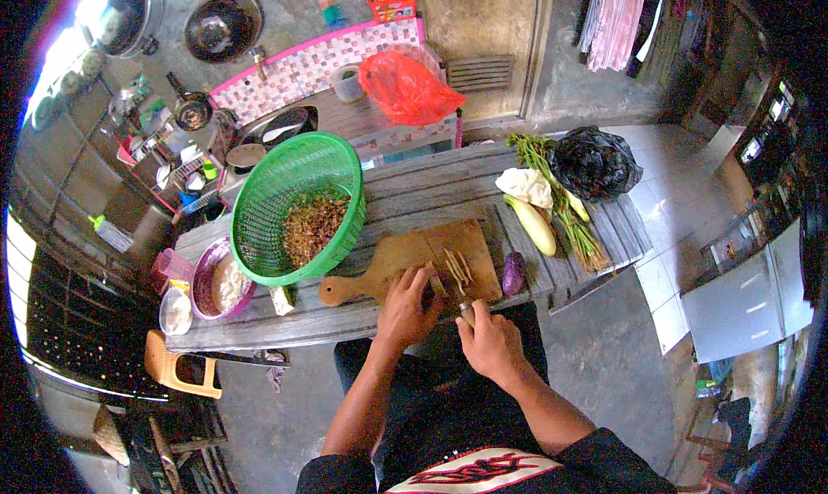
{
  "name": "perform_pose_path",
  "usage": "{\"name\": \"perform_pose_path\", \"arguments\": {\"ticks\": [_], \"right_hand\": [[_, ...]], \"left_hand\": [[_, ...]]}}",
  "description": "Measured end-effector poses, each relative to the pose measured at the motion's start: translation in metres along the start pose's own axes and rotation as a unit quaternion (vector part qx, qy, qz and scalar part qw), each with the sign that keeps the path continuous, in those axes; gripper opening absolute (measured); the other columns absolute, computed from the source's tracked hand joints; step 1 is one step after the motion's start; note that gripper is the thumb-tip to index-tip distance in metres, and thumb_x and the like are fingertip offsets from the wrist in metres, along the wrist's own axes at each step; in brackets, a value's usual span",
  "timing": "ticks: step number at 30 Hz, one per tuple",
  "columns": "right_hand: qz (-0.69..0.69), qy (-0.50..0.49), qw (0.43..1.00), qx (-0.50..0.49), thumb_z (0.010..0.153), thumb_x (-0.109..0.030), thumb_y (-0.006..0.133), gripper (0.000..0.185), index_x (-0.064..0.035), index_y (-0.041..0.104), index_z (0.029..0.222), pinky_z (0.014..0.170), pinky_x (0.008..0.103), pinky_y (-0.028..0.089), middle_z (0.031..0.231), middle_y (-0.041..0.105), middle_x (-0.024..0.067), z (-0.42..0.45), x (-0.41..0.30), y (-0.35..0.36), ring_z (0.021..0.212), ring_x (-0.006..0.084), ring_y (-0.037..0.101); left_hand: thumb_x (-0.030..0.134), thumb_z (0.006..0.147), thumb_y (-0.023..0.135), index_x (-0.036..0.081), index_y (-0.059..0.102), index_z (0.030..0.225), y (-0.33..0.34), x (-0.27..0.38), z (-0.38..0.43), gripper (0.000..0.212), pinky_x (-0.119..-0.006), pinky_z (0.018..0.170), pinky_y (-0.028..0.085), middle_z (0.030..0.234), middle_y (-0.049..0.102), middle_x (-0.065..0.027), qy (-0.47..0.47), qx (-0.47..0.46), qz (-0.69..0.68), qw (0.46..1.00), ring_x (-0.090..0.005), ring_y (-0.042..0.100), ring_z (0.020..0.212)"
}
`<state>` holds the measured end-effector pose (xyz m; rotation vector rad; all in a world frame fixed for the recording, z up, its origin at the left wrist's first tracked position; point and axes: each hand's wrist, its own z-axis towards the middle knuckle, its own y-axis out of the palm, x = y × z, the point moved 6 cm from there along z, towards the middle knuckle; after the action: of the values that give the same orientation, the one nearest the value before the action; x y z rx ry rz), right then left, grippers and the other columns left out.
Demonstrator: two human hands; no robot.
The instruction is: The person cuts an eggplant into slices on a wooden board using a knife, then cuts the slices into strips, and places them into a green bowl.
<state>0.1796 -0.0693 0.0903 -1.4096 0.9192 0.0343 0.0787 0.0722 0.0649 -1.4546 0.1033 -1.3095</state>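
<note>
On a wooden cutting board [414, 248] with a rounded handle, my left hand [409, 306] bends its fingers over a brown piece of food [437, 280], which they partly hide. My right hand [495, 342] grips the handle of a knife [467, 313] at the board's near edge; the blade points away from me over the board and is hard to make out. Several thin pale-brown strips [458, 267] lie just beyond the knife. A small purple eggplant [513, 274] rests on the table right of the board.
A green plastic basket [259, 235] holding brown crumbly food stands left on the slatted wooden table [427, 177]. Beside it is a purple bowl [202, 287]. Farther right lie a pale-yellow elongated vegetable [533, 225], leafy stalks [579, 235] and a black plastic bag [595, 164].
</note>
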Motion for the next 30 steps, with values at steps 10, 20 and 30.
{"name": "perform_pose_path", "arguments": {"ticks": [10,20,30], "right_hand": [[-0.003,-0.002,1.000,-0.008,0.101,-0.035,0.058,0.034,-0.0031,0.053,0.114,0.067,0.0607,0.055,0.077,0.069,0.0271,-0.008,-0.010,0.009,0.073,0.0491,0.069],[-0.027,-0.001,0.999,-0.018,0.103,-0.030,0.056,0.029,-0.0014,0.050,0.107,0.063,0.0584,0.056,0.073,0.069,0.0267,-0.011,-0.018,0.017,0.069,0.0479,0.069],[-0.034,-0.021,0.999,-0.031,0.104,-0.026,0.054,0.027,0.0005,0.048,0.102,0.062,0.0565,0.057,0.072,0.068,0.0277,-0.010,-0.025,0.013,0.069,0.0479,0.070]], "left_hand": [[0.016,0.081,0.077,0.003,0.064,0.118,0.002,-0.005,-0.001,0.041,-0.052,0.101,0.049,0.127,0.062,-0.0186,0.021,-0.005,0.018,1.000,-0.0455,0.055,0.117],[0.014,0.077,0.076,0.003,0.067,0.114,-0.001,-0.004,-0.001,0.040,-0.052,0.099,0.050,0.116,0.065,-0.0184,0.024,0.008,0.001,1.000,-0.0444,0.057,0.113],[0.015,0.074,0.079,0.004,0.067,0.117,-0.002,-0.007,-0.001,0.046,-0.050,0.101,0.050,0.115,0.065,-0.0178,0.035,0.010,0.012,0.999,-0.0429,0.058,0.113]]}}
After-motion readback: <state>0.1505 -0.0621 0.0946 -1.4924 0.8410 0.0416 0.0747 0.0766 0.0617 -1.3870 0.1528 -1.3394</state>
